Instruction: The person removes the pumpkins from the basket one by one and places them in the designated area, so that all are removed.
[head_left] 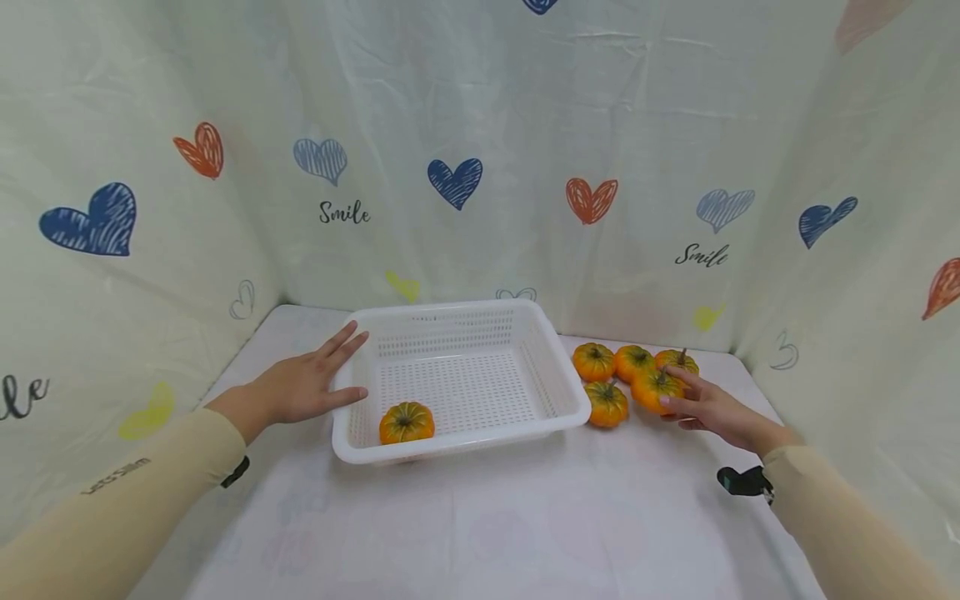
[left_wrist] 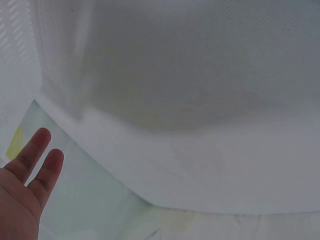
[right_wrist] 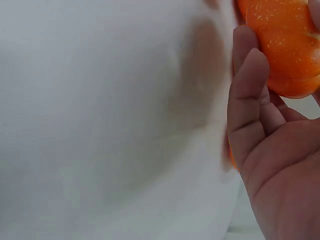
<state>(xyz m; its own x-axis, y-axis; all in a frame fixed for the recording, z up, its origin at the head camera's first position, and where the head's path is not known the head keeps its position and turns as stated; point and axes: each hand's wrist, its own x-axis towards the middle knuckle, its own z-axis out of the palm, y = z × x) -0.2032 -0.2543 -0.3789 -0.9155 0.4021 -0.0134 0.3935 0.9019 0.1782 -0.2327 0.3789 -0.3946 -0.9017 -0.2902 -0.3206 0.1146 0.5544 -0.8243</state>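
Observation:
My right hand (head_left: 716, 412) grips a small orange pumpkin (head_left: 651, 389) with green streaks, its thumb on the near side and fingers curled round behind. In the right wrist view the fingers bend around the pumpkin's orange skin (right_wrist: 287, 47). Beside it sit other small pumpkins (head_left: 606, 405), several in a cluster at the basket's right side. The white plastic basket (head_left: 465, 443) holds one pumpkin (head_left: 406, 423) in its near left corner. At the basket's left rim lies my left hand (head_left: 303, 385), fingers straight and spread; two of its fingers show in the left wrist view.
A table with a white cloth (head_left: 480, 525) carries everything. Behind and on both sides hangs a pale curtain (head_left: 510, 108) printed with hearts, close to the table's edges. The basket's side walls stand between its inside and the pumpkin cluster.

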